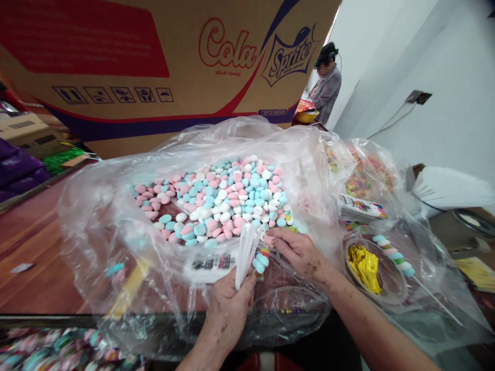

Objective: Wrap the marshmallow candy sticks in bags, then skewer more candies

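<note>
My left hand (231, 299) is closed around a bundle of white plastic sticks (247, 247) that fan upward. Beside their tips, my right hand (299, 250) pinches a pink marshmallow (268, 239) between thumb and fingers. A few blue marshmallows (260, 263) sit just right of the sticks; whether they are threaded on one I cannot tell. Behind both hands spreads a heap of pink, blue and white marshmallows (224, 198) on a clear plastic bag (96, 232). Under the sticks lies a printed packet (212, 265), partly hidden.
A large cardboard box (162, 118) stands behind the heap. To the right are a round tub of gold twist ties (364, 268), a marshmallow skewer (394, 256), a stack of printed cards (361, 207) and bagged colourful candy (367, 170). A person (327, 87) works farther back. Wrapped sweets (58, 350) lie lower left.
</note>
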{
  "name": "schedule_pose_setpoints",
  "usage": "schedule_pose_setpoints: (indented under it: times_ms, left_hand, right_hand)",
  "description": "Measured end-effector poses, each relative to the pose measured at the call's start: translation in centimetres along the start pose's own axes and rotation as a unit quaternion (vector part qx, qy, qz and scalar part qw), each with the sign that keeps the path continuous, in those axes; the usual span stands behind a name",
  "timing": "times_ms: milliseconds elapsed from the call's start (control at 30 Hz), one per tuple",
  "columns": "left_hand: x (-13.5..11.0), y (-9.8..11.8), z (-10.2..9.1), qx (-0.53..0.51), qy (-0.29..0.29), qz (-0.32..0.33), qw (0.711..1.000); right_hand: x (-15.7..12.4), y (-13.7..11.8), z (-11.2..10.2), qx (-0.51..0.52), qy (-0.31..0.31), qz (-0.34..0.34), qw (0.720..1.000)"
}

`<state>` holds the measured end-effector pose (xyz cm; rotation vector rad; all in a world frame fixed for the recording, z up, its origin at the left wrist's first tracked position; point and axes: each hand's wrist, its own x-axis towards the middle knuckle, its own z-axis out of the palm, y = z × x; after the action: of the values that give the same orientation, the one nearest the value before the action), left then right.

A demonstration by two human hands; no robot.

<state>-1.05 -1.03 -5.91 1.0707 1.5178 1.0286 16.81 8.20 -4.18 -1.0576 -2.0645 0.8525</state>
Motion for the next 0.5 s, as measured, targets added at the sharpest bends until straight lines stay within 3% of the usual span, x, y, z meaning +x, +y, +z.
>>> schedule_pose_setpoints:
  times_ms: [333, 500]
  left_hand:
    - [0.1, 0.0, 0.3, -0.014, 0.048, 0.006, 0.999]
    - [0.0, -0.2, 0.5, -0.036, 0.077, 0.002, 0.996]
  right_hand:
    - [-1.7, -1.4, 2.2, 0.008, -0.01, -0.042, 0.999]
    - [-2.0, -1.6, 0.9, -0.04, -0.044, -0.084, 0.995]
